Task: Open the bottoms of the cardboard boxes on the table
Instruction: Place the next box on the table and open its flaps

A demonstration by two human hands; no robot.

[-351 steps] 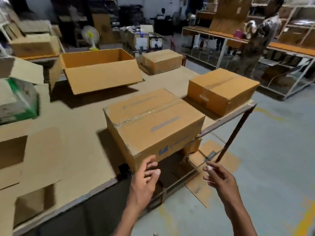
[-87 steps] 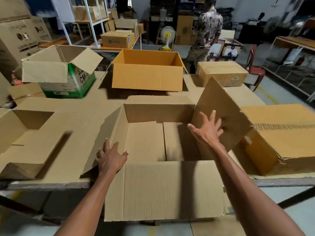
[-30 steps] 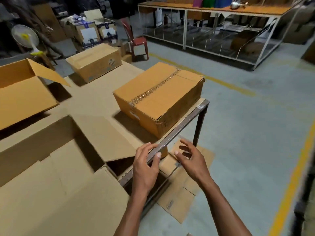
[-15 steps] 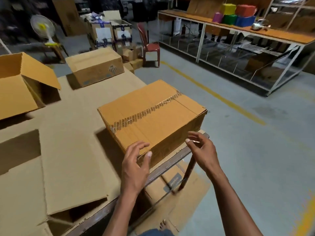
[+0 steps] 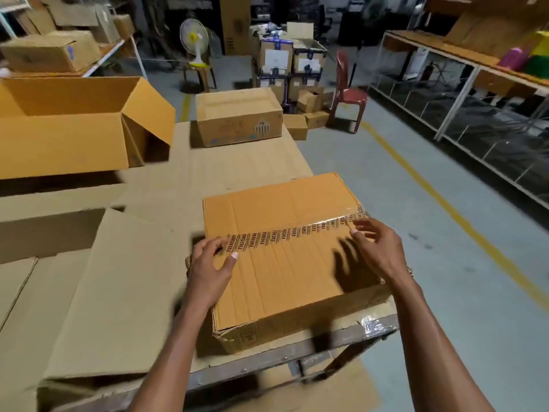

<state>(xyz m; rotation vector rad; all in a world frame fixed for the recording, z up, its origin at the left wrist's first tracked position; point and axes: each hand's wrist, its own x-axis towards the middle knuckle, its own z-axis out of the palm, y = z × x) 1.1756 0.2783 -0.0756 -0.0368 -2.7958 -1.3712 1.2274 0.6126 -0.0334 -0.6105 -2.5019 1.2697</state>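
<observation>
A closed brown cardboard box sits at the table's near right corner, its top seam sealed with printed clear tape. My left hand lies at the box's left edge, fingers and thumb touching the tape's left end. My right hand hovers over the right part of the top, fingers spread and loosely bent, fingertips close to the tape's right end. Neither hand holds anything.
An opened box with flaps spread lies left of me on the table. A large open orange box and a closed box stand farther back. Concrete floor, a red chair and shelving lie to the right.
Both hands rose from the box's near side onto its top by the taped seam. My view moved closer and more over the box.
</observation>
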